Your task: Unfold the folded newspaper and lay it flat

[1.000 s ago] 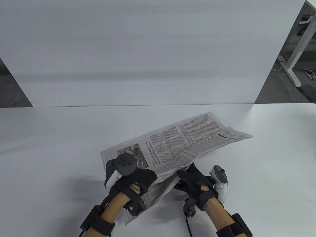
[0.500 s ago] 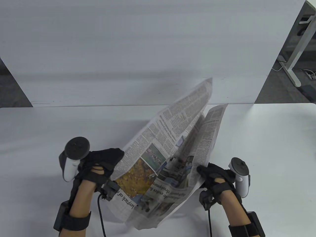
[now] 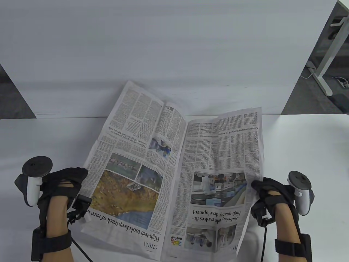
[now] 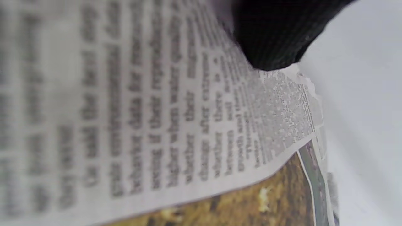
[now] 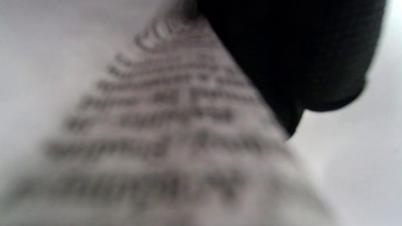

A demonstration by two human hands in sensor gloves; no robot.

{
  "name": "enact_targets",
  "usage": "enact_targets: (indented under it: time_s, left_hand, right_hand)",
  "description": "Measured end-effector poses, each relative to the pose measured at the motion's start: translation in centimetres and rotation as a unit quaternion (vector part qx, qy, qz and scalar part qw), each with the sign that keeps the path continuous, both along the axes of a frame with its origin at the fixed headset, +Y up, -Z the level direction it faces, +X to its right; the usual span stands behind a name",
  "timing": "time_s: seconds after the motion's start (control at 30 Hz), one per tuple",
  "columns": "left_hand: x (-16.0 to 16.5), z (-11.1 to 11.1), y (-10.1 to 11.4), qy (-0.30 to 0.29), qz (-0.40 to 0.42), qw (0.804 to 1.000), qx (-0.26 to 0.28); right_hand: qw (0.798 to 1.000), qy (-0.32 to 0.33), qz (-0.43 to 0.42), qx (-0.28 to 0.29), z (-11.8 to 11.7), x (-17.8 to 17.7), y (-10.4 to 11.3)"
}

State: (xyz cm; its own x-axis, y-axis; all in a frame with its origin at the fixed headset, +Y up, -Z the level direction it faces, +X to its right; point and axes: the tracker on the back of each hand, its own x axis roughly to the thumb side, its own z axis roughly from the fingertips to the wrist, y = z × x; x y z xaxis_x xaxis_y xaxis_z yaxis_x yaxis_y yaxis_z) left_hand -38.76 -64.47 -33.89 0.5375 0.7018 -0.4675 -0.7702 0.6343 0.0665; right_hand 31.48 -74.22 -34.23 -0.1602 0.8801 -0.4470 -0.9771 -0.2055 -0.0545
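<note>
The newspaper is open as a two-page spread, printed side up, held above the white table with its centre crease sagging. My left hand grips the left page's outer edge. My right hand grips the right page's outer edge. In the left wrist view a gloved finger presses on the printed page. In the right wrist view a gloved finger lies against blurred print. The far corners of the pages stand raised.
A white backboard stands behind the table. A desk leg and floor cables show at the far right, off the table.
The newspaper went from folded on the table, to half opened like a tent, to a full open spread. Both hands moved apart, left hand leftward and right hand rightward, each holding a page edge.
</note>
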Motion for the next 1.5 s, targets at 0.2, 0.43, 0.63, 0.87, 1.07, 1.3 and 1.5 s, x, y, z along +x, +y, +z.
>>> enact_targets:
  time_s: [0.2,0.43,0.63,0.87,1.07,1.3,1.5]
  left_hand:
    - [-2.2,-0.4,-3.2,0.031,-0.013,0.997,-0.063]
    - [-2.8,-0.7,-5.8,0.053,-0.056,0.989,-0.125]
    - [-4.2,-0.2,-6.5,0.062,-0.023,0.989,-0.131]
    - [-5.7,1.8,-2.3,0.101,-0.056,0.991,-0.073]
    - [0.5,0.2,0.9,-0.01,-0.116,0.993,-0.014]
    - [10.1,-3.7,-6.0,-0.203,-0.205,0.95,-0.12]
    - [12.2,-3.9,-9.2,-0.224,-0.263,0.923,-0.171]
  right_hand:
    - [0.998,-0.004,0.053,-0.025,0.0,1.3,-0.6]
    - [0.998,-0.003,0.061,-0.021,-0.1,1.3,-0.6]
    - [0.999,-0.024,0.02,0.01,0.0,1.8,-0.2]
    - [0.966,-0.108,0.2,0.124,1.4,2.5,4.9]
    - [0.926,-0.012,0.339,0.166,1.9,-2.5,7.8]
    - [0.886,0.177,0.426,0.05,1.3,-9.5,3.4]
    - [0.856,0.279,0.425,-0.094,1.6,-11.7,-0.3]
